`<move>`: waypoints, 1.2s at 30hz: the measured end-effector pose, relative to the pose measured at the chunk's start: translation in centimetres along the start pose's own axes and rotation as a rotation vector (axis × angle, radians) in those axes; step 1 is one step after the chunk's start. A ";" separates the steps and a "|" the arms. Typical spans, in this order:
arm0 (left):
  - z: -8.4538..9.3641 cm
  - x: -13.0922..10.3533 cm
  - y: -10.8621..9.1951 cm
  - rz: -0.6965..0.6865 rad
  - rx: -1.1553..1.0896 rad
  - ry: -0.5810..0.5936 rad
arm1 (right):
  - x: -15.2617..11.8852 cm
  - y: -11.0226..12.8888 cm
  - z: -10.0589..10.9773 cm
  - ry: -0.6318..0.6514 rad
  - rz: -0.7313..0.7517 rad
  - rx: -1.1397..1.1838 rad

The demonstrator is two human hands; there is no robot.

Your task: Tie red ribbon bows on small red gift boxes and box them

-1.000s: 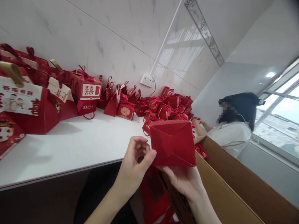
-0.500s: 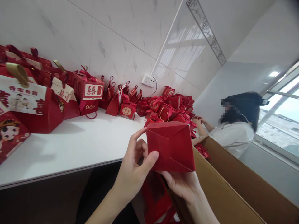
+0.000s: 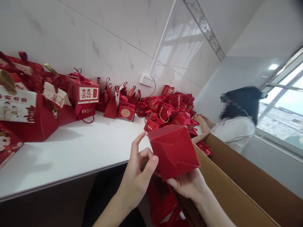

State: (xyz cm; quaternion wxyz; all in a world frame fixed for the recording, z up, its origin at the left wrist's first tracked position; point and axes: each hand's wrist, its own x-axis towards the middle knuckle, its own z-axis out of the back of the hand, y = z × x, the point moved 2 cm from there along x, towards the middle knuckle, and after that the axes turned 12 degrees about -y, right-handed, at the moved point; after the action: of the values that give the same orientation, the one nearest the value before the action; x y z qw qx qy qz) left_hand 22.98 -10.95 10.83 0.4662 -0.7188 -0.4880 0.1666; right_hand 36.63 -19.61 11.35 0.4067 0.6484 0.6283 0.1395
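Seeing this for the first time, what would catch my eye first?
Probably the red box near the centre, held from below by the right hand, the left hand beside it. Beyond it, ribboned boxes are heaped on the white table; an open cardboard carton stands at the picture's right.

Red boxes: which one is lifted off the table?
The plain red box held up by the right hand, with its creased, unprinted face toward the camera; the pile of ribboned boxes behind it rests on the white table.
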 end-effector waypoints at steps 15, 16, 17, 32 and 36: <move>-2.9 2.6 6.3 0.065 0.428 0.467 | -7.7 8.0 5.1 -0.615 0.999 -1.112; -3.4 2.6 6.5 0.087 0.389 0.512 | -8.2 8.1 5.3 -0.611 1.142 -1.241; -3.8 2.6 6.7 0.108 0.356 0.553 | -8.7 8.2 5.5 -0.603 1.258 -1.342; -8.0 3.3 9.0 0.213 0.310 0.641 | -12.1 8.8 8.2 -0.697 1.422 -1.461; -10.0 3.3 9.4 0.140 0.300 0.696 | -12.6 9.6 9.5 -0.862 1.201 -0.918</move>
State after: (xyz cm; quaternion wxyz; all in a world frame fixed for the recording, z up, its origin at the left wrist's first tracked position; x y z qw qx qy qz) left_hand 36.58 -14.01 8.83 0.6914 -0.6879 -0.2204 0.0135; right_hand 47.81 -33.55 16.28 0.6880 0.6383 -0.1473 0.3123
